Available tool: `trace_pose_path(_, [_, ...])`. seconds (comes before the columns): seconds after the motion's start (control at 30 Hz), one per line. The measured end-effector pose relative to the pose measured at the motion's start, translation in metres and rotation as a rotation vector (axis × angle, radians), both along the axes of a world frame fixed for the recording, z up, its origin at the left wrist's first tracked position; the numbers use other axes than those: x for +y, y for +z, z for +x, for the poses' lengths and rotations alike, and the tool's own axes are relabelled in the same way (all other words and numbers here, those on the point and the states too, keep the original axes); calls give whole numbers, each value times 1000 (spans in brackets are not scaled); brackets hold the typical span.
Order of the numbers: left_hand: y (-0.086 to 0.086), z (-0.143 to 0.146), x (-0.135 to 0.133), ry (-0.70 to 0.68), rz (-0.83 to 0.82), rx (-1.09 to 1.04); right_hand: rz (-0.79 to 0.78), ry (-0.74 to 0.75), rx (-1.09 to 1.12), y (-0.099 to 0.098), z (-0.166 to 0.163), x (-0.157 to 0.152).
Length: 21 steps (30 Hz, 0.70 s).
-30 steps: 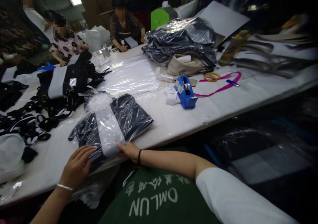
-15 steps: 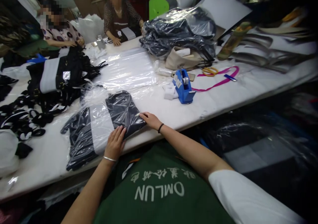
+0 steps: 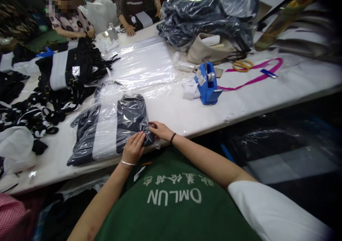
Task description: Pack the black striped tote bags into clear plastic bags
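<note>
A dark garment with a white band, sealed in a clear plastic bag, lies near the front edge of the white table. My left hand rests on the bag's near right corner, fingers bent over the plastic. My right hand pinches the same corner from the right, fingers closed on the plastic edge. Both hands meet at that corner. A blue tape dispenser stands to the right of the bag.
A flat stack of clear bags lies behind the garment. Black and white garments pile at the left. Bagged dark garments heap at the back right, beside a beige pouch, yellow scissors and a pink ribbon. Two people sit across the table.
My hands moved from the bag's near left edge to its right corner and now meet there. The bagged garment has turned and lies squarer to the table edge.
</note>
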<state>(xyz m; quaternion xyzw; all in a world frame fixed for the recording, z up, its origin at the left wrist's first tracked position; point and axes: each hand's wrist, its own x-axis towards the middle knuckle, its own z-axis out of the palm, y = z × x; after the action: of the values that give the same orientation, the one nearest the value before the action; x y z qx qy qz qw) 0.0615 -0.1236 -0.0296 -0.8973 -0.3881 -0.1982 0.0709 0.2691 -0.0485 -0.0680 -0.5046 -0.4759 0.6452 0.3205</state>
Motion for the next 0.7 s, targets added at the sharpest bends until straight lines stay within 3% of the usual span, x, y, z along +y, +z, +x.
trace_pose_path(0.17, [10,-6,10,-52,100,-123,-160,-50,139,12,12,-3])
trace_pose_path(0.3, [25,-12,5,-13,90,-215,-396,133,463,19,2,-2])
trace_pose_path(0.4, [32,-6,-1,53,9,-191,-481,102,593,19,-13,-2])
trace_pose_path(0.57, [37,13,-13,139,-68,-76,-427,72,548,12,-35,-6])
trace_pose_path(0.7, [27,22,-18,175,9,8,-228,-13,345,9,-43,-6])
